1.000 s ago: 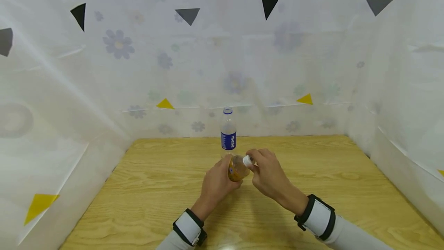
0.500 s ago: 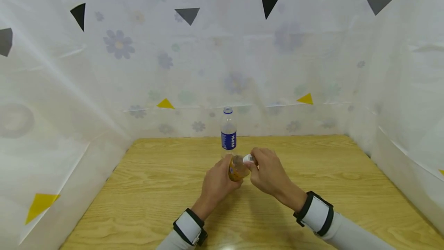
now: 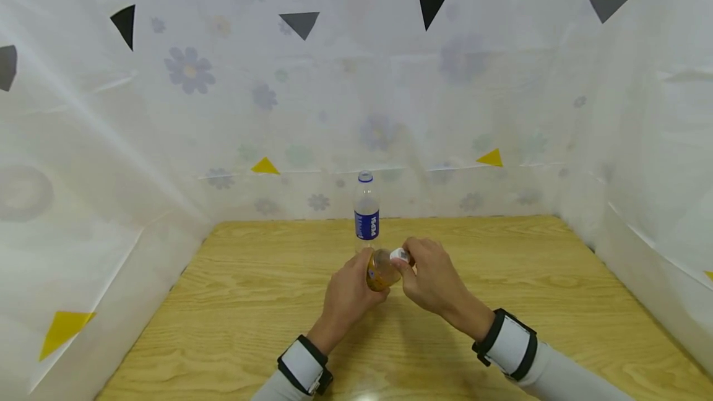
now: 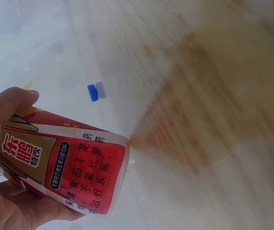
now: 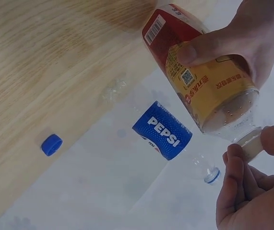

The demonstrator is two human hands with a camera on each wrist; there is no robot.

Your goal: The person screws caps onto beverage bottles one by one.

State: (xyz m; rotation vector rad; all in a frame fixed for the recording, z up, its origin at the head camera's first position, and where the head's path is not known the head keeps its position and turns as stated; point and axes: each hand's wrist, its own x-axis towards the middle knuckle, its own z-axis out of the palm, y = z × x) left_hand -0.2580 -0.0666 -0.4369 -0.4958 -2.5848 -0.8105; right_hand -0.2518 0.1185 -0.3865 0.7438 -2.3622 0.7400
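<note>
My left hand [image 3: 346, 289] grips a plastic drink bottle [image 3: 381, 270] around its body. In the left wrist view the bottle's red and gold label [image 4: 79, 163] carries Chinese print. The bottle leans with its neck to the right. At the neck, my right hand [image 3: 434, 277] pinches a white cap [image 3: 398, 255] between thumb and fingers. Just behind the hands stands an upright, uncapped clear Pepsi bottle [image 3: 366, 224] with a blue label; its lower end is partly hidden in the head view.
A blue bottle cap [image 5: 52, 144] lies on the wooden table [image 3: 239, 302], near the Pepsi bottle in the right wrist view; the head view does not show it. White flowered sheeting [image 3: 334, 98] encloses the table at the back and sides.
The fingers of my right hand have shifted and turned slightly at the white cap, covering it differently. My left hand and both bottles stay in place.
</note>
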